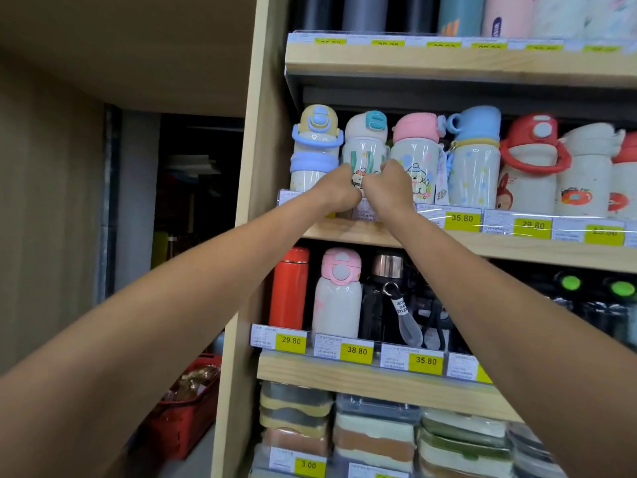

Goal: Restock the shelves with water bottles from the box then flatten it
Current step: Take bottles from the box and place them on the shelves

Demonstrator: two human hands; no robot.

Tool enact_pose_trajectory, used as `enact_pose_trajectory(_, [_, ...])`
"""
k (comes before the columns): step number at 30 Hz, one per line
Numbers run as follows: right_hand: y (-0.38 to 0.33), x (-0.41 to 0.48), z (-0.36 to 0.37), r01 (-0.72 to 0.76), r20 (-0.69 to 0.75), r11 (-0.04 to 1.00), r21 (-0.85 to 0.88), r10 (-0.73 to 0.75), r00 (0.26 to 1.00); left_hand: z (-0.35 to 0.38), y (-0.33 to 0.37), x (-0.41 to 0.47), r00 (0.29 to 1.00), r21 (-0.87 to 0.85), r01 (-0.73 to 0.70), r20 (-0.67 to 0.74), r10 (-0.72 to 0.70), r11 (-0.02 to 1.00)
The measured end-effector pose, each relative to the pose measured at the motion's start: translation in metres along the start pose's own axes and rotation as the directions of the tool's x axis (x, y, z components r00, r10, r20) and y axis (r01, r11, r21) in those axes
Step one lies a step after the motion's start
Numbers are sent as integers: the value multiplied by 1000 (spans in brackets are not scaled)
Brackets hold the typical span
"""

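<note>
- On the middle shelf, second from its left end, stands a teal-capped water bottle.
- The left hand and right hand both grip its lower body, one each side.

Wall: plain beige, on the left.
Doorway: dark opening between wall and shelf unit.
Shelf unit: light wood side panel and boards.
Floor: grey, with 1 red basket beside the shelf unit.

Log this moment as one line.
step: shelving | item: white bottle, teal clip | left hand: grips bottle | right hand: grips bottle | place: middle shelf
</note>
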State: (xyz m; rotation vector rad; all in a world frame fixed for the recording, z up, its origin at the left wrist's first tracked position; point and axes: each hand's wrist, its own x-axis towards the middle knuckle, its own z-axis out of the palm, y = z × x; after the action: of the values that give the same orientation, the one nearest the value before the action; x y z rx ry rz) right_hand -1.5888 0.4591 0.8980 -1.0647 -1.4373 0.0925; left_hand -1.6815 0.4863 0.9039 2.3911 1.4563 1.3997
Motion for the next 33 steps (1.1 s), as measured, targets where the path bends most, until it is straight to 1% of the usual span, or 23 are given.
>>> enact_pose_trajectory(5, [2, -3, 3, 24, -2, 1000, 9, -24, 1000, 1, -1, 2, 1000, 88, 3, -15, -2, 996])
enact_pose_trajectory(7, [3, -4, 3, 44, -3, 999, 14, -44, 999, 1, -2, 3, 1000, 98, -10, -25, 13, 995])
enact_pose_trajectory(13, [5, -4, -1, 49, 20, 999, 2, -49, 999, -1, -1, -1, 1000, 51, 6, -13, -6, 999])
enact_pose_trajectory(15, [8, -4, -2, 76, 4, 997, -5, -76, 997, -1, -3, -2, 996, 25, 5, -89, -3, 1000])
enact_pose_trajectory(18, [18, -2, -13, 171, -121, 983, -71, -179, 976, 6, 5, -8, 965, -61, -30, -263, 13, 998])
enact_pose_trajectory(20, [27, 0, -30, 187, -221, 969, -158, -220, 950, 14, 16, -10, 939, -91, -79, -342, 43, 993])
enact_pose_trajectory(22, [38, 5, -50, 161, -304, 956, -243, -233, 924, 26, 28, -9, 930, -93, -113, -361, 73, 989])
enact_pose_trajectory(25, [56, 18, -82, 47, -374, 938, -343, -182, 909, 45, 50, -4, 918, -76, -145, -382, 105, 987])
enact_pose_trajectory(28, [74, 30, -105, 39, -357, 916, -399, -194, 914, 61, 70, 5, 902, -16, -134, -416, 115, 991])
enact_pose_trajectory(31, [85, 36, -115, 103, -275, 886, -452, -248, 929, 73, 85, 16, 897, 37, -71, -434, 80, 997])
enact_pose_trajectory(33, [90, 37, -114, 147, -236, 858, -492, -294, 926, 81, 90, 21, 902, 81, -16, -428, 49, 997])
